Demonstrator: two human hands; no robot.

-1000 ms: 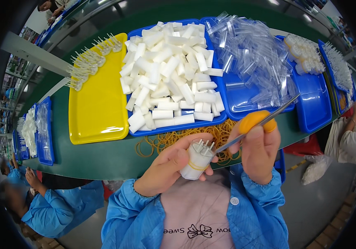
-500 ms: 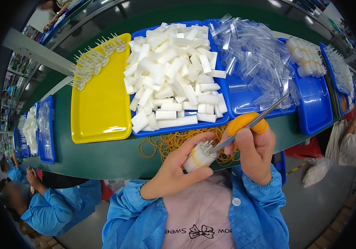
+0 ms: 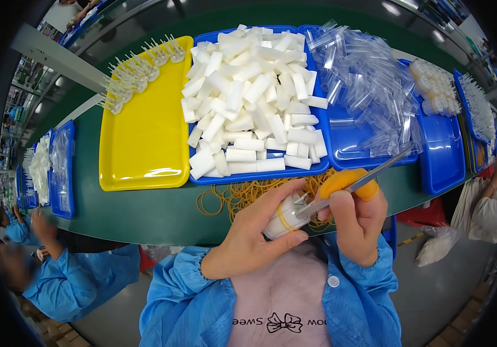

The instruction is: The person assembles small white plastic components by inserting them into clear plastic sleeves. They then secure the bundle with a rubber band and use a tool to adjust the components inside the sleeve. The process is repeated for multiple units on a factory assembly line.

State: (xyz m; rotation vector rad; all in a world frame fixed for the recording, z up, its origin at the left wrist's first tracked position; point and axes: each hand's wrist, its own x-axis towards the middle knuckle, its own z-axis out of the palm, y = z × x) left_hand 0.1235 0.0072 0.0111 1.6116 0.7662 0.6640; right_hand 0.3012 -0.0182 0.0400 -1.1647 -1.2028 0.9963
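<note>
At the near edge of the green table (image 3: 144, 217), the left hand (image 3: 243, 243) curls snugly round a white bundle (image 3: 274, 227), tilted toward the right, seemingly to steady it. The right hand (image 3: 359, 222) pinches a slim metal tool (image 3: 383, 168) firmly, its lower end at the bundle's top, probably for control. Rubber bands (image 3: 225, 199) lie just beyond, apparently for easy reach.

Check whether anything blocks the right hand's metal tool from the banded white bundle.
Nothing visible does: the metal tool in the right hand reaches the pin end of the bundle, while the left hand grips its sides.
</note>
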